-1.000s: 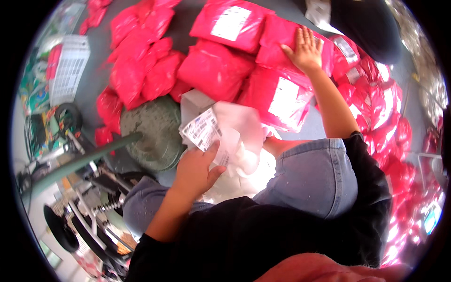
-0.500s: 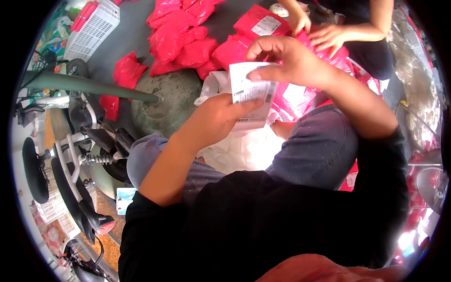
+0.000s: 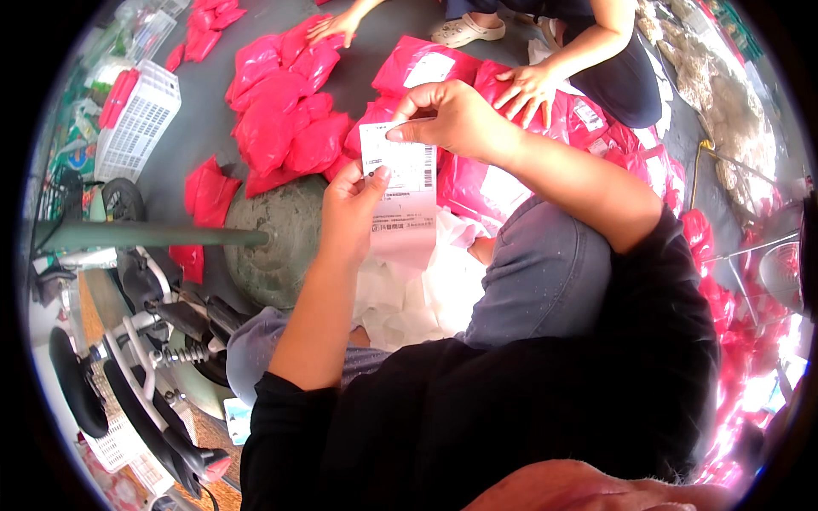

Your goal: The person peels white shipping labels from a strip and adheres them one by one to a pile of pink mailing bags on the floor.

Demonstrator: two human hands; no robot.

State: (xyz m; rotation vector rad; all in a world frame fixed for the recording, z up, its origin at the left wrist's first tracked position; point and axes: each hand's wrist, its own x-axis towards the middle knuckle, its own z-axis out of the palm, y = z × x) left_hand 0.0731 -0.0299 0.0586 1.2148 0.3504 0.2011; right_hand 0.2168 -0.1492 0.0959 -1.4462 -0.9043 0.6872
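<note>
Pink mailer bags (image 3: 281, 128) cover the floor beyond the white shipping label (image 3: 400, 183) (another person's hands (image 3: 528, 85) sort there). The left hand (image 3: 354, 209) pinches the label's left edge; the right hand (image 3: 452, 115) grips its top corner.

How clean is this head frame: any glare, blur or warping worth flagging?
Head view: strong fisheye warp with a black rim; blown-out glare at the lower right edge over the pink parcels; the label between left hand and right hand is fairly sharp, its small print unreadable.
</note>
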